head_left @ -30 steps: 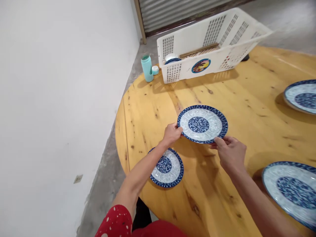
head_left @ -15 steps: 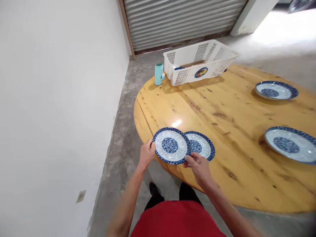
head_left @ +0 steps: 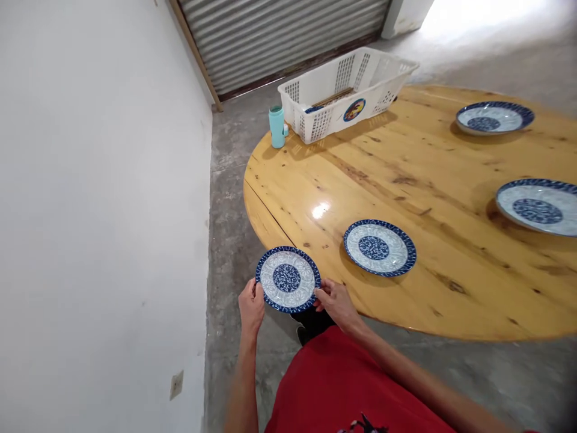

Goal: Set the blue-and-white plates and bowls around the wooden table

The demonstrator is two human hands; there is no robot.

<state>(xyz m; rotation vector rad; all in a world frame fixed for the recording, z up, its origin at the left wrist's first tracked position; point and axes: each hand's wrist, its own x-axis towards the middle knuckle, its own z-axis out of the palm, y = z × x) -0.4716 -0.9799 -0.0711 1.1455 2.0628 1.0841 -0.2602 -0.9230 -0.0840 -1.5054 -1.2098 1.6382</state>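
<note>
Two hands hold one plate between them: the left hand (head_left: pixel 251 307) pinches its left rim, the right hand (head_left: pixel 339 305) its right rim, thumbs on the upper side. The held plate (head_left: pixel 286 279) is level with the fingers, in front of the body and at least partly outside the table (head_left: pixel 446 228), with floor (head_left: pixel 232 210) showing just left of the left fingers. A drop looks like the main risk: both grips take only a narrow strip of smooth rim, so a slipping thumb, or one hand letting go early, could tip the plate toward that hard floor. Swung low, its underside could knock the table edge just beyond the fingers. Ahead and to the right of the right fingers lies the near plate (head_left: pixel 380 248), apart from the held one; a hasty sweep that way could chip both.

The fingertips under the rim are mostly hidden, so how well they support it I cannot tell. The held plate also covers a stretch of table edge, making its height there hard to judge. Well to the right of the right fingers, the right plate (head_left: pixel 538 206) is cut off by the edge of view; the far plate (head_left: pixel 494 117) beyond it shows whole. Well ahead of the left fingers, the bottle (head_left: pixel 276 127) partly hides a cap (head_left: pixel 285 130). Behind it, the basket (head_left: pixel 315 127) shows sticks (head_left: pixel 334 96), but its front wall conceals most of the rest.
</note>
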